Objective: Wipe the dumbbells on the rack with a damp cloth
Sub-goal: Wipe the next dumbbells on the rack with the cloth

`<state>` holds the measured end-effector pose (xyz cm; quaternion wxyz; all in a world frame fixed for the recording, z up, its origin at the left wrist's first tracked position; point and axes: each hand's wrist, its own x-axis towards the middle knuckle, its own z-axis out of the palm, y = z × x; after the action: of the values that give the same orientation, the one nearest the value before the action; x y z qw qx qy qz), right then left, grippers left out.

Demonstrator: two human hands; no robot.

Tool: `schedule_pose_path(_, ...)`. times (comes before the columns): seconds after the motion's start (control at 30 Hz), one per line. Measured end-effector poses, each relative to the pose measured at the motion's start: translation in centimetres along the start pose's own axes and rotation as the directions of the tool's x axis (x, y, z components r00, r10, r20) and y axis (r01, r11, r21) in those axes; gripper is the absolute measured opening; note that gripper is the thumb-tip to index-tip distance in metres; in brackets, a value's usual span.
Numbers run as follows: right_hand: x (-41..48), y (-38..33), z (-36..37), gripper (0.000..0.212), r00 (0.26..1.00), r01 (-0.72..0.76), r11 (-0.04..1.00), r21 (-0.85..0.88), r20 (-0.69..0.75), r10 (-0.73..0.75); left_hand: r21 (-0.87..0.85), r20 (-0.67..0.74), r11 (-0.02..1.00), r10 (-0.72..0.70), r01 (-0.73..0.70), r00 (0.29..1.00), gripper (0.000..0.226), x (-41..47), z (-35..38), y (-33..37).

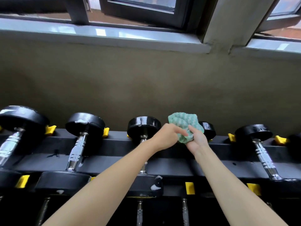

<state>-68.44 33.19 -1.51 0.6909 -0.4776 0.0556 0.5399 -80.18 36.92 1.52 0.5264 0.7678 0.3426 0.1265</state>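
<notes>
glossy black dumbbells [144,126] with ridged chrome handles [77,148]; nubby green cloth [183,126].

Worn on the head, wide-angle; looks forward and down from close above the rack [105,165], squarely facing the wall [146,79] and the window sill [97,33] behind it.

The left hand [164,136] and the right hand [197,141] are bare. The left forearm [105,185] and the right forearm [228,185] are bare along their whole visible length: smooth, slender, tapering to narrow wrists. The fingers [180,131] are slim. Nail detail is too blurred to tell.
</notes>
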Motion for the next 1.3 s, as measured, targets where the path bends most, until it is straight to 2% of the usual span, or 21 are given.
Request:
schedule_pose_path(0.03,0.4,0.2,0.1,0.031,0.998,0.055,0.998,-0.001,-0.021,-0.055,-0.092,-0.116,0.996,-0.021,0.010,0.993,0.051,-0.1,-0.8,-0.2)
schedule_pose_path(0.1,0.8,1.1,0.7,0.029,0.972,0.210,0.960,-0.184,-0.063,-0.224,-0.232,-0.369,0.973,-0.084,-0.005,0.926,0.044,-0.2,-2.4,-1.0)
schedule_pose_path(0.17,1.1,2.5,1.3,0.031,0.939,0.273,0.845,-0.460,-0.065,-0.339,-0.246,-0.596,0.969,-0.180,0.035,0.783,0.042,-0.7,-4.3,-2.2)
schedule_pose_path(0.23,1.7,4.2,1.7,0.034,0.949,0.200,0.776,-0.598,-0.080,-0.306,-0.232,-0.728,0.962,-0.271,0.147,0.630,0.044,-1.4,-5.9,-4.1)
schedule_pose_path(0.27,1.9,5.0,1.8,0.032,0.964,0.137,0.774,-0.619,-0.097,-0.249,-0.255,-0.735,0.942,-0.336,0.220,0.589,0.044,-1.5,-6.5,-5.1)
schedule_pose_path(0.3,2.2,5.8,1.9,0.027,0.977,0.077,0.784,-0.615,-0.110,-0.182,-0.316,-0.694,0.903,-0.430,0.292,0.578,0.042,-1.5,-7.1,-6.2)
schedule_pose_path(0.33,2.2,6.7,2.3,0.021,0.985,0.029,0.798,-0.602,-0.120,-0.127,-0.410,-0.606,0.843,-0.537,0.348,0.587,0.037,-1.5,-7.8,-7.2)
schedule_pose_path(0.4,1.8,7.6,3.6,0.019,0.985,0.018,0.800,-0.600,-0.127,-0.117,-0.634,-0.385,0.688,-0.677,0.354,0.627,0.025,-1.3,-8.7,-8.6)
schedule_pose_path(0.43,1.4,8.0,4.2,0.025,0.978,0.052,0.780,-0.624,-0.126,-0.165,-0.697,-0.335,0.635,-0.700,0.333,0.631,0.025,-1.5,-9.2,-9.2)
schedule_pose_path(0.5,0.3,7.7,5.2,0.033,0.957,0.160,0.709,-0.687,-0.068,-0.282,-0.732,-0.321,0.619,-0.683,0.287,0.656,0.030,-1.6,-9.5,-10.1)
schedule_pose_path(0.53,-0.3,7.6,5.6,0.036,0.945,0.213,0.638,-0.740,-0.009,-0.326,-0.739,-0.312,0.615,-0.674,0.275,0.670,0.030,-1.8,-9.6,-10.3)
schedule_pose_path(0.63,-2.1,7.6,7.5,0.041,0.880,0.400,0.265,-0.878,0.287,-0.379,-0.758,-0.279,0.592,-0.674,0.274,0.685,0.029,-2.1,-10.0,-10.3)
schedule_pose_path(0.67,-2.2,7.8,8.1,0.041,0.838,0.496,0.153,-0.855,0.424,-0.344,-0.769,-0.267,0.580,-0.674,0.269,0.689,0.030,-2.1,-10.2,-10.3)
schedule_pose_path(0.73,-1.8,8.1,9.1,0.043,0.756,0.635,-0.055,-0.771,0.635,-0.159,-0.798,-0.213,0.543,-0.660,0.261,0.720,0.042,-2.5,-10.5,-10.3)
schedule_pose_path(0.83,-1.2,7.8,9.6,0.053,0.682,0.707,-0.378,-0.598,0.718,0.140,-0.821,-0.087,0.491,-0.612,0.291,0.786,0.071,-3.2,-11.0,-10.5)
schedule_pose_path(0.93,-1.3,7.2,8.8,0.061,0.633,0.696,-0.588,-0.412,0.738,0.233,-0.820,-0.070,0.482,-0.620,0.309,0.782,0.083,-3.0,-11.2,-10.1)
schedule_pose_path(1.03,-1.6,6.9,7.9,0.062,0.595,0.686,-0.644,-0.338,0.771,0.229,-0.789,-0.113,0.521,-0.646,0.327,0.755,0.082,-2.5,-11.1,-9.6)
schedule_pose_path(1.2,-1.6,6.0,6.5,0.053,0.588,0.695,-0.624,-0.358,0.782,0.206,-0.760,-0.128,0.536,-0.678,0.367,0.724,0.081,-2.4,-11.0,-9.3)
schedule_pose_path(1.3,-1.3,5.9,4.9,0.047,0.547,0.701,-0.577,-0.420,0.835,0.057,-0.775,-0.120,0.529,-0.662,0.347,0.740,0.078,-2.5,-10.7,-9.3)
